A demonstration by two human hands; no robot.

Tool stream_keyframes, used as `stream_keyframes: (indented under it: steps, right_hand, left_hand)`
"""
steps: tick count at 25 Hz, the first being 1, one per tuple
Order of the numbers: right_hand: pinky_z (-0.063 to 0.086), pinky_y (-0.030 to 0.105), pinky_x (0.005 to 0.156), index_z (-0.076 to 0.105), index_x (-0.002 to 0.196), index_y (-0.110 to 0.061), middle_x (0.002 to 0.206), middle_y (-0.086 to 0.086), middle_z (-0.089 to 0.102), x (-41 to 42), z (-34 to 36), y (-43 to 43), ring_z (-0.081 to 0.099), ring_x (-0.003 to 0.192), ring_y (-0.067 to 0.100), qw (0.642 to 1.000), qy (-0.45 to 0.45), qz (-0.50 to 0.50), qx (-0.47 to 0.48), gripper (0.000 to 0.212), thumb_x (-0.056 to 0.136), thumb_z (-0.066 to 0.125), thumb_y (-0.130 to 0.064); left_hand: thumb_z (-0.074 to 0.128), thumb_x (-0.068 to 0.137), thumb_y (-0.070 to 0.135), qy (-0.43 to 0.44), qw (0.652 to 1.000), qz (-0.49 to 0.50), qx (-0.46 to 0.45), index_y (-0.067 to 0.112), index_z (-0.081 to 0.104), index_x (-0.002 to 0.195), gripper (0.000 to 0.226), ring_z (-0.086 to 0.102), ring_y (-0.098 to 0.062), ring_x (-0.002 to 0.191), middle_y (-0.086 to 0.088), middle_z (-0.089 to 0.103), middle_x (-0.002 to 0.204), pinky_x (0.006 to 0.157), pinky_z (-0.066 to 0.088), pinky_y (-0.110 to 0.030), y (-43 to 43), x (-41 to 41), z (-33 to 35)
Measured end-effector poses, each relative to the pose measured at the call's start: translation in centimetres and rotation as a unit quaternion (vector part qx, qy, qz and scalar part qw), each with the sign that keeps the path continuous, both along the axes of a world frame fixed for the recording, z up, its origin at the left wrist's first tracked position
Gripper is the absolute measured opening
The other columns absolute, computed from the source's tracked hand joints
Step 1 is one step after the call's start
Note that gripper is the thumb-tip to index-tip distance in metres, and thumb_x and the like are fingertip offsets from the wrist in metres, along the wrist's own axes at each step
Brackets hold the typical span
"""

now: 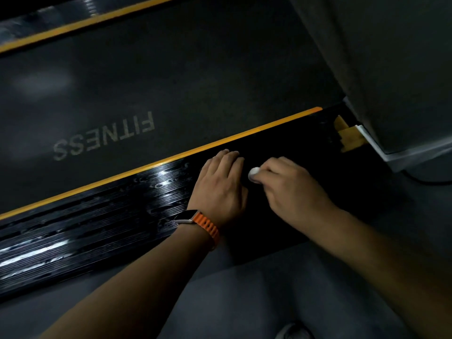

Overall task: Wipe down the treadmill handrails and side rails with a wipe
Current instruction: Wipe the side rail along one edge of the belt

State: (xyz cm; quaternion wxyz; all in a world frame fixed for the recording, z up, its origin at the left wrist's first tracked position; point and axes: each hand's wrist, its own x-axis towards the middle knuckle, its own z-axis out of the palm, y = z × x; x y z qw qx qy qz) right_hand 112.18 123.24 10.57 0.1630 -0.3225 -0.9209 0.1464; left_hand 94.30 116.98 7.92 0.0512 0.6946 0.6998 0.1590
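Down low, the right hand (293,189) has its grip curled round a balled white wipe (254,172), pressed to the black ribbed side rail (97,228) beside the treadmill belt (146,81). The left hand (221,189), fingers straight, rests flat on that rail, just beside.

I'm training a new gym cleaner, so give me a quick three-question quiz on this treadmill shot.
1. True or false: the left hand rests with straight fingers on the black side rail.
2. Which one holds the white wipe? A) the left hand B) the right hand
3. Fill in: the word printed on the belt is ____.

Key: 1 true; 2 B; 3 FITNESS.
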Motion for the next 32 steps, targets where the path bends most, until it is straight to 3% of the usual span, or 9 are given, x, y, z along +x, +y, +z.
stream_keyframes:
  steps: [6, 11, 15, 18, 21, 25, 28, 30, 32]
  right_hand:
    - [0.049, 0.033, 0.069, 0.075, 0.100, -0.007, 0.093, 0.012, 0.061, 6.9, 0.8, 3.3, 0.062, 0.082, 0.034, 0.984, -0.011, -0.175, 0.019, 0.017, 0.086, 0.069, 0.001]
    - [0.053, 0.040, 0.071, 0.072, 0.102, -0.013, 0.091, 0.006, 0.055, -0.1, -0.1, -1.5, 0.057, 0.082, 0.025, 0.998, 0.008, -0.059, -0.004, 0.019, 0.088, 0.061, -0.005]
    - [0.050, 0.036, 0.068, 0.071, 0.093, -0.014, 0.087, 0.004, 0.053, 0.0, 0.5, -1.1, 0.056, 0.081, 0.025, 1.000, -0.007, -0.030, -0.005, 0.011, 0.084, 0.068, -0.008]
    - [0.040, 0.031, 0.061, 0.064, 0.077, -0.011, 0.079, 0.008, 0.053, 4.0, 1.9, 1.5, 0.055, 0.070, 0.032, 0.989, -0.052, -0.138, 0.010, 0.013, 0.072, 0.074, -0.005]
    - [0.032, 0.028, 0.059, 0.064, 0.076, -0.011, 0.078, 0.007, 0.052, 5.0, 2.5, 2.0, 0.053, 0.066, 0.032, 0.974, -0.096, -0.205, -0.010, 0.010, 0.074, 0.073, -0.007]
    - [0.051, 0.036, 0.058, 0.069, 0.081, -0.014, 0.082, 0.004, 0.055, 0.4, 1.7, -1.6, 0.059, 0.068, 0.029, 0.995, -0.025, -0.084, -0.044, 0.003, 0.082, 0.068, -0.011]
    - [0.053, 0.036, 0.061, 0.068, 0.084, -0.014, 0.082, 0.003, 0.054, -3.6, 1.1, -4.5, 0.059, 0.073, 0.024, 0.997, -0.017, 0.008, -0.069, 0.002, 0.086, 0.068, -0.014]
    - [0.046, 0.029, 0.057, 0.065, 0.078, -0.015, 0.078, 0.001, 0.052, -3.4, 1.4, -3.8, 0.058, 0.069, 0.023, 0.997, -0.027, 0.016, -0.068, 0.007, 0.080, 0.072, -0.012]
    - [0.043, 0.026, 0.057, 0.062, 0.075, -0.017, 0.077, 0.001, 0.053, -1.4, 2.4, -1.7, 0.058, 0.066, 0.026, 0.994, -0.054, -0.054, -0.076, 0.010, 0.076, 0.072, -0.015]
  left_hand:
    - [0.044, 0.095, 0.033, -0.004, 1.000, 0.001, -0.004, 0.007, 0.055, 0.141, 0.054, 0.039, -0.029, 0.144, -0.011, 0.052, 0.147, 0.120, 0.034, -0.046, -0.2, -0.2, 0.3]
    - [0.042, 0.097, 0.030, -0.040, 0.999, -0.020, 0.005, 0.004, 0.060, 0.135, 0.050, 0.045, -0.030, 0.141, -0.013, 0.057, 0.143, 0.120, 0.036, -0.043, -0.4, -0.9, 0.0]
    - [0.043, 0.099, 0.037, 0.015, 0.999, -0.031, -0.016, 0.008, 0.057, 0.140, 0.052, 0.045, -0.030, 0.141, -0.011, 0.054, 0.147, 0.117, 0.039, -0.050, -2.9, -4.3, 0.4]
    - [0.042, 0.099, 0.043, 0.033, 0.999, 0.018, -0.022, 0.011, 0.054, 0.144, 0.056, 0.044, -0.029, 0.140, -0.010, 0.051, 0.150, 0.117, 0.038, -0.050, -5.2, -7.0, 0.7]
    - [0.043, 0.098, 0.044, 0.027, 0.999, 0.037, -0.027, 0.011, 0.054, 0.143, 0.057, 0.044, -0.030, 0.140, -0.010, 0.051, 0.150, 0.117, 0.038, -0.052, -5.4, -7.0, 0.4]
    - [0.045, 0.097, 0.042, 0.031, 0.999, 0.030, -0.016, 0.009, 0.055, 0.141, 0.056, 0.046, -0.031, 0.139, -0.012, 0.053, 0.148, 0.115, 0.040, -0.053, -5.5, -6.9, 0.3]
    - [0.046, 0.097, 0.041, 0.033, 0.999, 0.031, -0.008, 0.008, 0.057, 0.140, 0.055, 0.047, -0.032, 0.138, -0.012, 0.053, 0.147, 0.114, 0.040, -0.051, -5.5, -6.8, 0.3]
    - [0.046, 0.097, 0.041, 0.031, 0.999, 0.031, -0.005, 0.008, 0.057, 0.140, 0.055, 0.046, -0.032, 0.139, -0.012, 0.054, 0.147, 0.114, 0.040, -0.051, -5.4, -6.7, 0.4]
    - [0.046, 0.097, 0.040, 0.028, 0.999, 0.030, -0.003, 0.009, 0.057, 0.140, 0.055, 0.045, -0.031, 0.140, -0.012, 0.054, 0.148, 0.116, 0.039, -0.050, -5.5, -6.7, 0.5]
